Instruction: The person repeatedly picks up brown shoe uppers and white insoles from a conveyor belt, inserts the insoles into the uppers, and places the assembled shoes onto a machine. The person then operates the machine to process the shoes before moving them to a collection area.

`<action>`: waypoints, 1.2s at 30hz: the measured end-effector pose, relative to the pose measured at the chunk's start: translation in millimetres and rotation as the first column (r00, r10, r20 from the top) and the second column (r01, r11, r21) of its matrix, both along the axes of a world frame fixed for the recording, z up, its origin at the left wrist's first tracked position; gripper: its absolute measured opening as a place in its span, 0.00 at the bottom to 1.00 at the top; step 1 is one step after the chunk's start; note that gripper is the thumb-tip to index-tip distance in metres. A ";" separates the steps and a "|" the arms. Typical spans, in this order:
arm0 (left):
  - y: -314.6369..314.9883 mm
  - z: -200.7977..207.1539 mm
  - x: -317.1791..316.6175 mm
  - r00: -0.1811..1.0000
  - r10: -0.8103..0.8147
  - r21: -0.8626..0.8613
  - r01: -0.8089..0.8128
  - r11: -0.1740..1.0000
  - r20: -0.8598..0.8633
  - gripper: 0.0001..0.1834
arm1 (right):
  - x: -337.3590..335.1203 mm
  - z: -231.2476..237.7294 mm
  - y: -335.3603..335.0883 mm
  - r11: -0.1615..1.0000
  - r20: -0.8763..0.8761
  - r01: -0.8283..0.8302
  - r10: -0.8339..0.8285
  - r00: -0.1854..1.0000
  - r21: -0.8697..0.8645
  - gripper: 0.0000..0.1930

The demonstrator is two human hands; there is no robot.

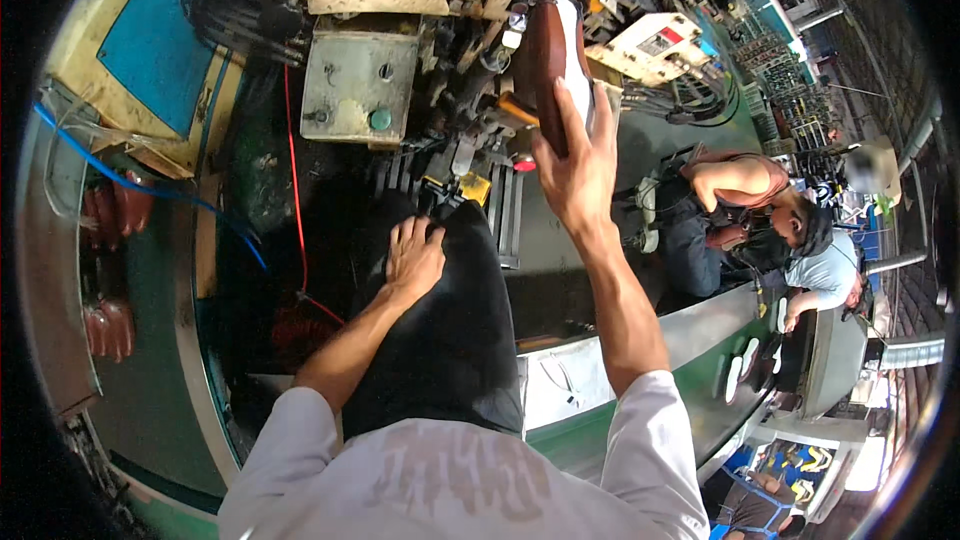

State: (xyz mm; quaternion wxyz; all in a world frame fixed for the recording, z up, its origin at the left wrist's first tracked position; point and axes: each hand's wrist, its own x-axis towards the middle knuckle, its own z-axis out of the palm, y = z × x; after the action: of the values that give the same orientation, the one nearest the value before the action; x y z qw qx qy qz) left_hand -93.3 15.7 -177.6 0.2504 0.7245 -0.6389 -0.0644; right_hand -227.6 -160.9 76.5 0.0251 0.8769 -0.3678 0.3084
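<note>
While the brown shoe (547,70) is held at upper centre of the frame, its lower end is grasped by the right hand (584,180), fingers (572,118) against the white sole (572,35); whether anything is gripped by the curled left hand (413,260) cannot be told.

Right fingers (572,125) hold a brown-and-white shoe (547,55), a red knob (524,163) just left of the thumb. Left fingers (405,233) lie by black trousers (455,350), a grey control box (350,85) beyond them.

Bright, uneven light: glare along the right rim, a brightly lit white shirt (440,490), deep shadow left of centre; fisheye edges bend into black.
</note>
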 end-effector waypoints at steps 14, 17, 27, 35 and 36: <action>-9.9 -0.7 17.4 0.995 0.019 -0.058 -0.025 0.998 -0.103 0.17 | 69.3 -46.0 -58.1 0.989 -0.036 0.095 -0.091 0.995 0.111 0.41; -13.4 -0.3 17.8 0.997 0.005 -0.050 -0.010 0.999 -0.082 0.17 | 68.3 -53.0 -63.1 0.993 0.000 0.038 -0.038 0.999 -0.110 0.40; -11.5 -6.2 18.7 0.999 0.014 -0.029 -0.015 0.999 -0.037 0.16 | 63.9 -69.3 -74.9 0.982 -0.040 -0.003 -0.005 0.999 -0.191 0.37; -12.0 -7.3 25.4 0.998 0.058 -0.028 -0.059 0.998 -0.038 0.16 | 116.5 -46.6 -156.3 0.973 -0.026 0.009 -0.016 1.000 -0.231 0.31; -13.1 -8.6 25.3 0.997 0.064 -0.019 -0.065 0.998 -0.033 0.16 | 123.7 -47.6 -170.3 0.974 -0.020 0.012 -0.017 1.000 -0.224 0.30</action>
State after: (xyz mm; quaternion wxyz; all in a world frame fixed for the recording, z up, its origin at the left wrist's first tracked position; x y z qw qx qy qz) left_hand -67.9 2.6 -186.2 0.2701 0.7409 -0.6117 -0.0617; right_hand -103.9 -331.2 28.9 0.1301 0.8692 -0.3366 0.3382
